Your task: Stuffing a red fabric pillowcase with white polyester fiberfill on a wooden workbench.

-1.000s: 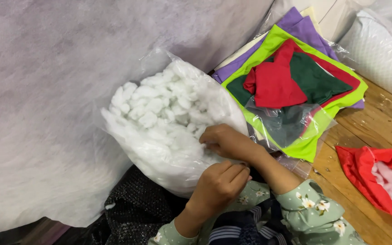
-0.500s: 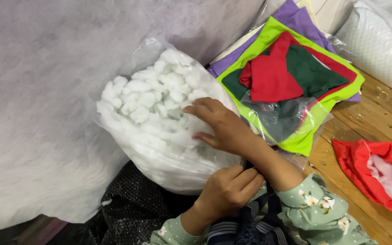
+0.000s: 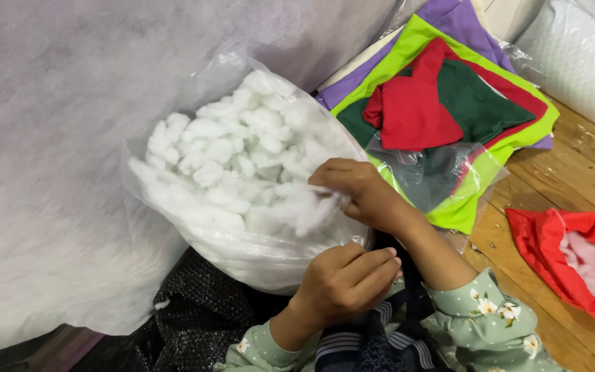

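Stuffing (image 3: 311, 210) pinched in right hand (image 3: 363, 193) fingers may tear loose, spilling from the plastic bag (image 3: 242, 255) toward 6 o'clock (left hand (image 3: 342, 282) curled shut at the bag's rim).

Soft even light, sharp, little shadow

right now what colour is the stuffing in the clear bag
White: the fluffy stuffing fills the clear plastic bag, seen best in the head view.

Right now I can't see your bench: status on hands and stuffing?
Right hand pinching white stuffing from clear bag. Left hand closed at bag's edge. Nothing blocking.
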